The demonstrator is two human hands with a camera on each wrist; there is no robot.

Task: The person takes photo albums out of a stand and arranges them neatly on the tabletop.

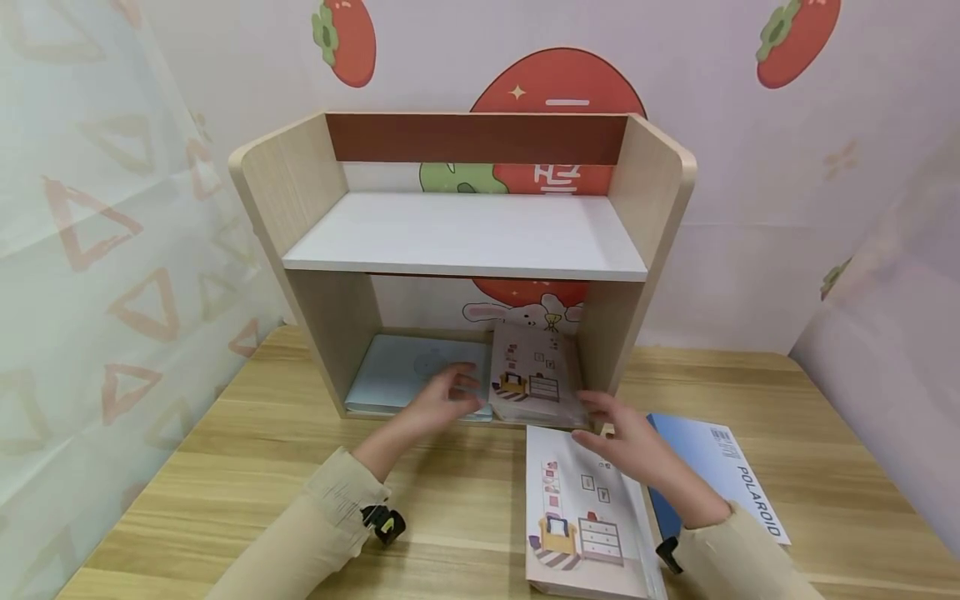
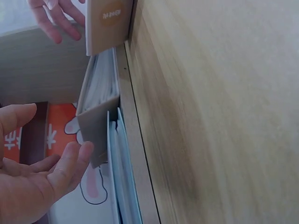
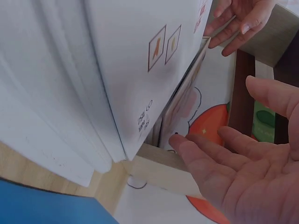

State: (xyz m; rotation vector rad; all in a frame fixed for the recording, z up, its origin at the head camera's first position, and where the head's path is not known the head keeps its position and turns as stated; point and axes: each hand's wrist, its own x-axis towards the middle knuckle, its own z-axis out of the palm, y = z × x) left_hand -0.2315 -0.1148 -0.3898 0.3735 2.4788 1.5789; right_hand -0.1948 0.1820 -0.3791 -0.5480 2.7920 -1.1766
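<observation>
A pinkish photo album (image 1: 528, 367) with a drawn desk and drawers on its cover lies in the lower compartment of a wooden shelf (image 1: 660, 208), at its right side. To its left lies a light blue album (image 1: 408, 375). My left hand (image 1: 431, 407) hovers over the blue album's right front, fingers loosely bent and holding nothing. By the pink album's right front edge is my right hand (image 1: 630, 440), its fingers spread and empty. A second album with the same drawing (image 1: 577, 525) lies on the table below the right hand, reaching up to the shelf's front edge.
A blue and white album marked POLAROID (image 1: 723, 471) lies on the table to the right, partly behind my right forearm. The shelf's white upper board (image 1: 472, 233) spans above the lower compartment. Its side panels bound both hands' reach. Printed cloth (image 1: 750, 275) hangs behind.
</observation>
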